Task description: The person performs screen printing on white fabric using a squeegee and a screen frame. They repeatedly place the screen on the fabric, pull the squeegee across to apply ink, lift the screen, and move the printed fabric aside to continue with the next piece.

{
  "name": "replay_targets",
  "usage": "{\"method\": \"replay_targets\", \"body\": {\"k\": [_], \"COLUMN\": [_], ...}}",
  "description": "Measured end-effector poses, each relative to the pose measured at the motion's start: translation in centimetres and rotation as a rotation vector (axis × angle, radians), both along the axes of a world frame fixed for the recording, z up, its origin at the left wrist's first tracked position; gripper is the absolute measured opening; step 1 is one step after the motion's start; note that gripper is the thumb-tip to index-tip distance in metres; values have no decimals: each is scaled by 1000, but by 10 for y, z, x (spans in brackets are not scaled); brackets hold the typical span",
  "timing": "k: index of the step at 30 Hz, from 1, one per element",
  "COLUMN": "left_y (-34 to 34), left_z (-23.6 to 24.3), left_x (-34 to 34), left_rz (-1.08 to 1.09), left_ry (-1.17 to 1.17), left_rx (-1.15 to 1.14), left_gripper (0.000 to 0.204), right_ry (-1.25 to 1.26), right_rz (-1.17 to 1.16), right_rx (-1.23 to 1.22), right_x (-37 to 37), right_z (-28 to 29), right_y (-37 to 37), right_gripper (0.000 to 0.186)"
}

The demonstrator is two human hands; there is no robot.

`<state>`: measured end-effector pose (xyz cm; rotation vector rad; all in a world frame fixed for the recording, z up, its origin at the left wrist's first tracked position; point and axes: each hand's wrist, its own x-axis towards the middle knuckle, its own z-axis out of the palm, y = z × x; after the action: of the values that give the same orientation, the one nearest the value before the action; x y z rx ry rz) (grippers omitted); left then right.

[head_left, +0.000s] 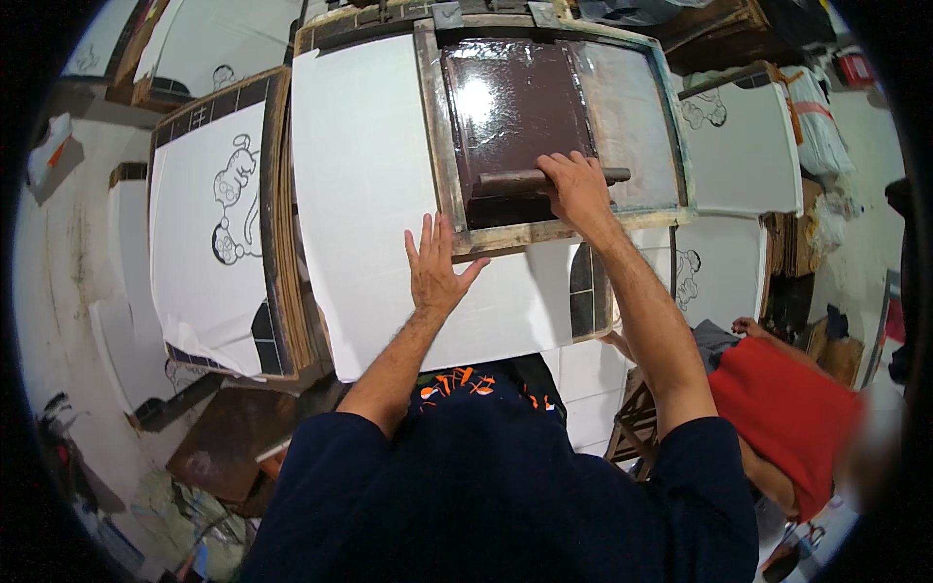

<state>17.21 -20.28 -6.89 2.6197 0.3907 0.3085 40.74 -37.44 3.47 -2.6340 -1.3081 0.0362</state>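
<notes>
A wooden-rimmed printing screen [530,234] lies flat over a white sheet [364,185] on the table in front of me. Glossy dark brown ink [530,107] covers the left and middle of its mesh; the right strip looks pale. My right hand [575,192] is wrapped round the bar of a squeegee [507,182], which lies crosswise near the screen's near end. With fingers spread, my left hand [437,274] rests at the screen's near left corner, over the white sheet. The squeegee's lower edge is partly hidden in dark ink and shadow.
Metal hinge clamps [447,14] sit at the screen's far edge. To the left, a stack of boards [279,223] bears a sheet with a black line drawing [233,185]. More printed sheets [743,146] lie on the right. A person in red [787,418] is at the lower right.
</notes>
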Motion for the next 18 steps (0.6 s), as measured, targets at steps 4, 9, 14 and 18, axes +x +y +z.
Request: {"method": "replay_targets", "body": {"k": [4, 9, 14, 18], "left_y": [-1, -4, -9, -9], "left_z": [-2, 0, 3, 3], "left_x": [0, 0, 2, 4], "left_rz": [30, 60, 96, 105], "left_ry": [-6, 5, -1, -29], "left_rx": [32, 31, 5, 40], "left_gripper": [115, 116, 118, 121], "right_ry": [79, 19, 105, 65], "right_rz": [-11, 38, 86, 101], "right_rx": [-82, -29, -53, -32], "right_x": [7, 15, -1, 10], "right_z": [-2, -5, 1, -6], "right_y": [-6, -10, -16, -4], "right_gripper": [38, 35, 35, 33]}}
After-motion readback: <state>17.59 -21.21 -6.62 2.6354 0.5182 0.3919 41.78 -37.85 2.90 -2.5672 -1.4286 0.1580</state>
